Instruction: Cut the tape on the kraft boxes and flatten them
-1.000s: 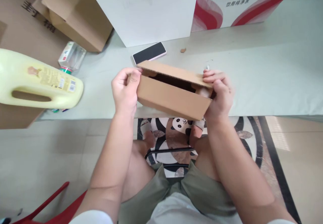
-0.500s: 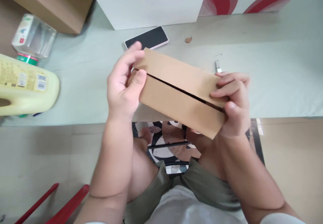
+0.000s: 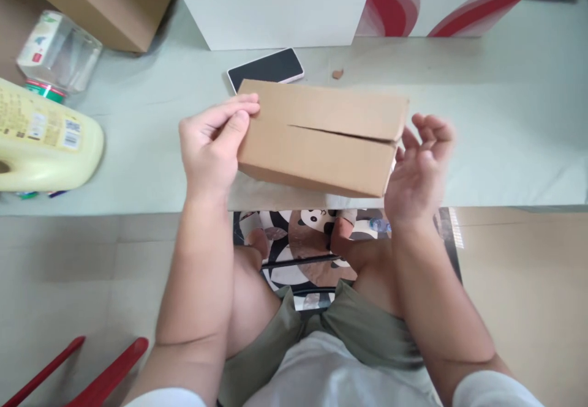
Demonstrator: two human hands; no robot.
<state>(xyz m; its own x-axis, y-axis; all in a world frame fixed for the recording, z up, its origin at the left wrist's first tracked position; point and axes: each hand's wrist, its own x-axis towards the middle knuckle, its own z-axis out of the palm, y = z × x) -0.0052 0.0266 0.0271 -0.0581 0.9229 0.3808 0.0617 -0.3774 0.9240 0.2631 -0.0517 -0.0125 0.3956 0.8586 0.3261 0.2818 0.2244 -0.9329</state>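
A small brown cardboard box [image 3: 312, 159] is held up above the table's front edge, its two long top flaps nearly meeting. A thin dark gap between the flaps widens toward the right end. My left hand [image 3: 211, 144] pinches the box's left end, thumb on the near side and fingers over the top. Beside the right end is my right hand [image 3: 418, 171], slightly blurred, with its fingers loosely bent and apart; whether a fingertip touches the box I cannot tell.
Behind the box lies a phone [image 3: 266, 67], near a brown scrap [image 3: 337, 74]. A white carton [image 3: 280, 9] and a red-and-white carton [image 3: 413, 3] stand farther back. At left are a clear bottle [image 3: 68, 52], a yellow jug [image 3: 50, 138] and a larger cardboard box [image 3: 114, 3].
The flaps have come down from standing ajar to almost closed. The box has turned more level, and my right hand has moved from gripping its right end to beside it.
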